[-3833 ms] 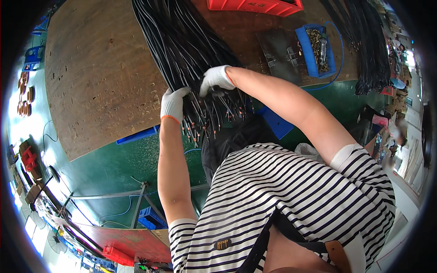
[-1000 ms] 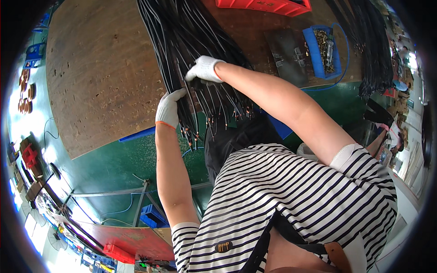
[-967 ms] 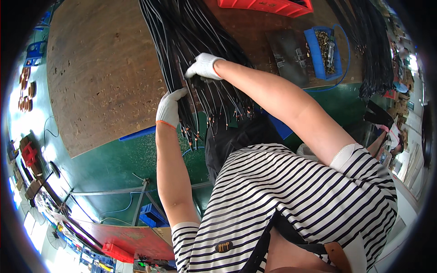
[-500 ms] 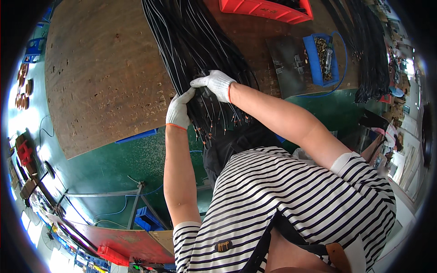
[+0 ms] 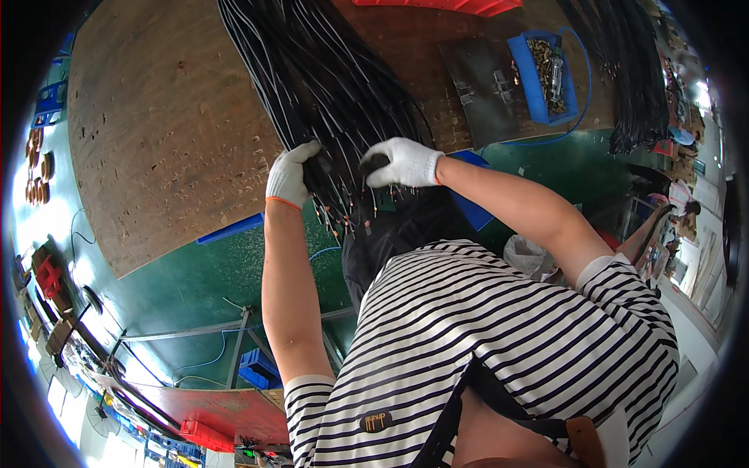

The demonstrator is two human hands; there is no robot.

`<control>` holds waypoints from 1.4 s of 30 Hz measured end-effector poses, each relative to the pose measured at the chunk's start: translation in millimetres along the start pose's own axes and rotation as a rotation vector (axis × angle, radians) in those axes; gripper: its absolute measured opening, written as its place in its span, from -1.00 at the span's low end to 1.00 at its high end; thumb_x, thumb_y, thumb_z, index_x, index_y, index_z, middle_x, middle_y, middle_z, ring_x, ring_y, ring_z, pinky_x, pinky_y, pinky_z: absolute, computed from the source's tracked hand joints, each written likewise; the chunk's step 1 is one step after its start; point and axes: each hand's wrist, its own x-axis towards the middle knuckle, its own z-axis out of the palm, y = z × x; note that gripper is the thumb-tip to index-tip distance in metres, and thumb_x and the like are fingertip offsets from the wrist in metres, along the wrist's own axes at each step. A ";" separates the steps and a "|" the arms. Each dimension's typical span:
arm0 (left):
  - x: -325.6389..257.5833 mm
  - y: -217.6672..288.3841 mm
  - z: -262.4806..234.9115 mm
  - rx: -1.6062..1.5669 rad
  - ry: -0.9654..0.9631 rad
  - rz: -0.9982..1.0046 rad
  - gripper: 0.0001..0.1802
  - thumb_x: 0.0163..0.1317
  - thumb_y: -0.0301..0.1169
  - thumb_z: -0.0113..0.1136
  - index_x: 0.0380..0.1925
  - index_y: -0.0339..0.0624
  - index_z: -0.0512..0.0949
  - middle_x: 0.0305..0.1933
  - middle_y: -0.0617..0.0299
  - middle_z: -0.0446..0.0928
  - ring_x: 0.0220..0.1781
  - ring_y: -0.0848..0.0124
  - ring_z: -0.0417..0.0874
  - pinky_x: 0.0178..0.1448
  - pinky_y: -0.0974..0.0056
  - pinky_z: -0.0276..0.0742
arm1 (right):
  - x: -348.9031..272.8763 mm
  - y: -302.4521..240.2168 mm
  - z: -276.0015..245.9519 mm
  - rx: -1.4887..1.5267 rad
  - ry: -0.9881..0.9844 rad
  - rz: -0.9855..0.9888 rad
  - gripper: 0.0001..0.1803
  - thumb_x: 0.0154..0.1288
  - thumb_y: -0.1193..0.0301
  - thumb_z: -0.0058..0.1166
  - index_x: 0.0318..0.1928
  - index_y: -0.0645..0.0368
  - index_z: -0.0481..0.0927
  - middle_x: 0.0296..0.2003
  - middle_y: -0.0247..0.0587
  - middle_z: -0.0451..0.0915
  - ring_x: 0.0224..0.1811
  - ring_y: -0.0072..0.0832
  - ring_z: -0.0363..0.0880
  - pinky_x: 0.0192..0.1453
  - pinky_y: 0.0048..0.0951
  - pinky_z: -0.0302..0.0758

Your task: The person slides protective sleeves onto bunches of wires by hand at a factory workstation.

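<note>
A thick bundle of black cables [image 5: 331, 101] runs down the table toward me, its stripped, copper-coloured ends hanging over the near edge by my lap. My left hand [image 5: 290, 176], in a white knitted glove with an orange cuff, grips the bundle's left side, thumb on top and the other fingers partly hidden. Over the right part of the cable ends is my right hand [image 5: 407, 162], gloved too. Its thumb and fingers are curved and apart, with a dark gap between them; no separate held thing shows there.
A brown wooden table [image 5: 172, 101] carries a dark metal plate [image 5: 477, 86] with small fixtures. Beside it lies a blue bin [image 5: 532, 82] of brass-coloured parts, with a blue hose. A red crate [image 5: 445, 5] is at the far edge; more black cables [image 5: 636, 86] hang at right.
My hands have moved apart: the left shifted left along the bundle, the right moved right and down, away from the spot where both were together. The view has shifted slightly.
</note>
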 end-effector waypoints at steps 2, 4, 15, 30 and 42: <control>-2.2 2.5 2.1 0.053 0.011 0.015 -0.75 0.39 -0.44 0.31 -0.01 -0.32 0.68 -0.20 0.11 0.75 -0.29 0.27 0.79 -0.14 0.16 0.81 | -21.2 -0.5 3.9 -0.079 -0.070 0.028 -0.42 0.18 0.18 0.47 0.17 0.21 0.75 -0.06 -0.01 0.83 -0.01 -0.29 0.79 0.19 -0.35 0.63; -3.0 -1.5 10.8 0.006 0.020 0.037 -0.77 0.40 -0.43 0.30 -0.04 -0.34 0.68 -0.24 0.12 0.73 -0.32 0.28 0.76 -0.16 0.17 0.81 | -35.6 10.5 12.3 -0.036 -0.095 0.042 -0.42 0.16 0.20 0.46 0.18 0.19 0.75 -0.09 0.05 0.82 -0.07 -0.22 0.81 0.12 -0.28 0.65; 4.7 -11.0 20.7 -0.014 0.011 0.059 -0.83 0.40 -0.38 0.34 -0.12 -0.24 0.71 -0.30 0.16 0.73 -0.29 0.28 0.77 -0.14 0.18 0.80 | -80.9 44.6 25.3 -0.164 -0.173 0.022 -0.38 0.20 0.09 0.39 0.22 0.14 0.73 0.01 0.14 0.78 0.08 -0.01 0.77 0.23 -0.17 0.63; 8.1 -13.8 26.3 0.058 0.102 0.089 -0.82 0.40 -0.37 0.34 -0.18 -0.27 0.71 -0.35 0.12 0.73 -0.37 0.27 0.78 -0.29 0.20 0.76 | -82.9 35.4 40.6 0.129 0.060 0.091 -0.34 0.22 0.05 0.49 0.20 0.23 0.72 -0.15 0.03 0.82 -0.09 -0.12 0.80 0.13 -0.24 0.65; -6.6 -7.0 26.7 0.118 0.067 0.172 -0.75 0.45 -0.40 0.33 0.03 -0.29 0.68 -0.17 0.15 0.76 -0.28 0.29 0.80 -0.20 0.15 0.80 | 41.7 -5.2 30.6 0.354 0.160 0.035 -0.55 0.27 0.23 0.45 0.03 0.31 0.80 -0.26 -0.12 0.82 -0.22 -0.45 0.74 0.01 -0.36 0.62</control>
